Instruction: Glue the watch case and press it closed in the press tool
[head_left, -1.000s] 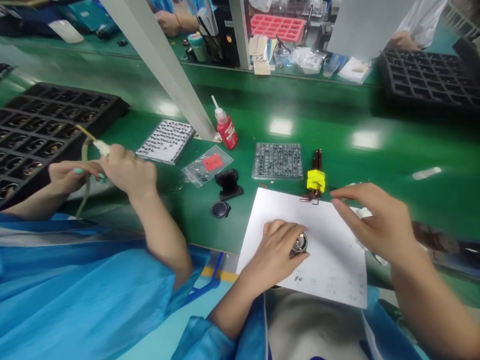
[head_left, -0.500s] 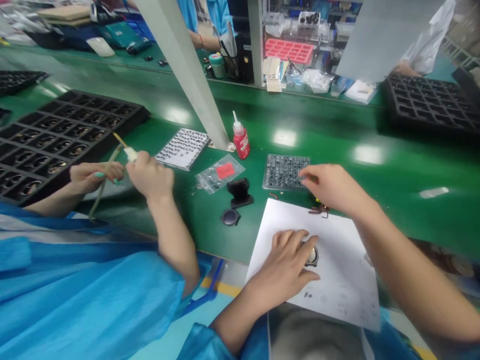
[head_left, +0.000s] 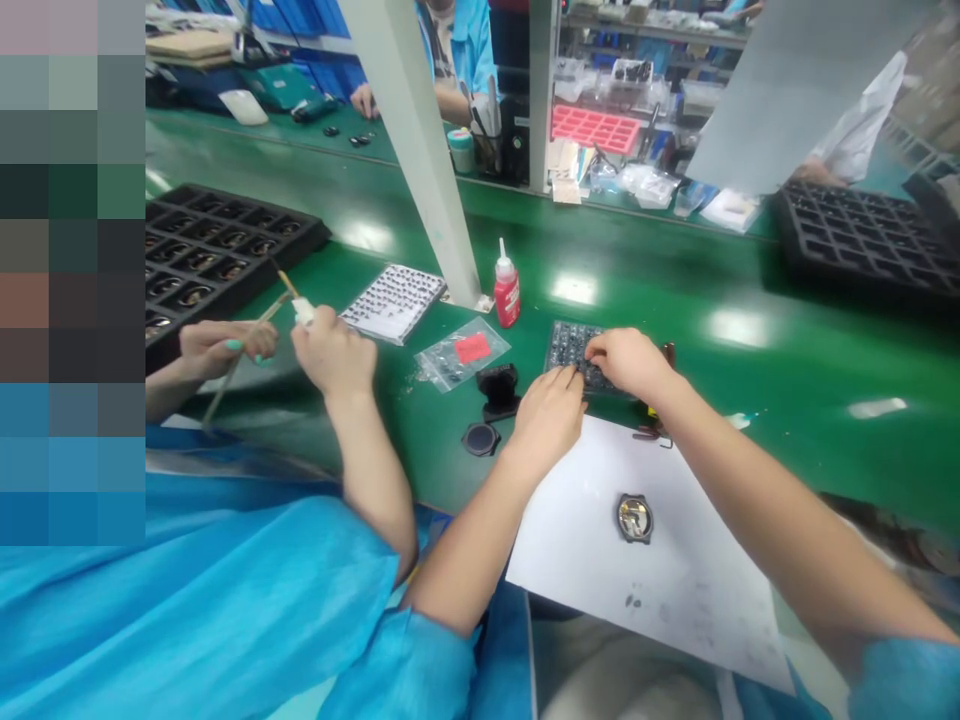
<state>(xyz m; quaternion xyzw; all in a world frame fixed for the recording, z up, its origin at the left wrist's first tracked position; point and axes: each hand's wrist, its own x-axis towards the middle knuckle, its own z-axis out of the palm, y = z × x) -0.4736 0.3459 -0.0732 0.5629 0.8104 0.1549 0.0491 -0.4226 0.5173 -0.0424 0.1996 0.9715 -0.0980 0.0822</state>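
My left hand is at the near edge of a clear tray of small dark parts, its bent fingers close together against that edge. Over the same tray, my right hand has its thumb and fingertips pinched together. Anything between them is too small to make out. A round watch case with its inner parts exposed lies on a white paper sheet, below both hands. Bent brown hex keys lie at the sheet's far edge, partly behind my right wrist.
A red glue bottle, a small plastic bag, a black holder and a dark round watch part stand or lie left of the tray. A co-worker's hands hold a thin tool. Black compartment trays flank the bench; a pale post rises behind.
My left hand has left the watch case and moved up to the tray, uncovering the case. My right hand has moved slightly left, its fingers now over the tray. The camera view has shifted.
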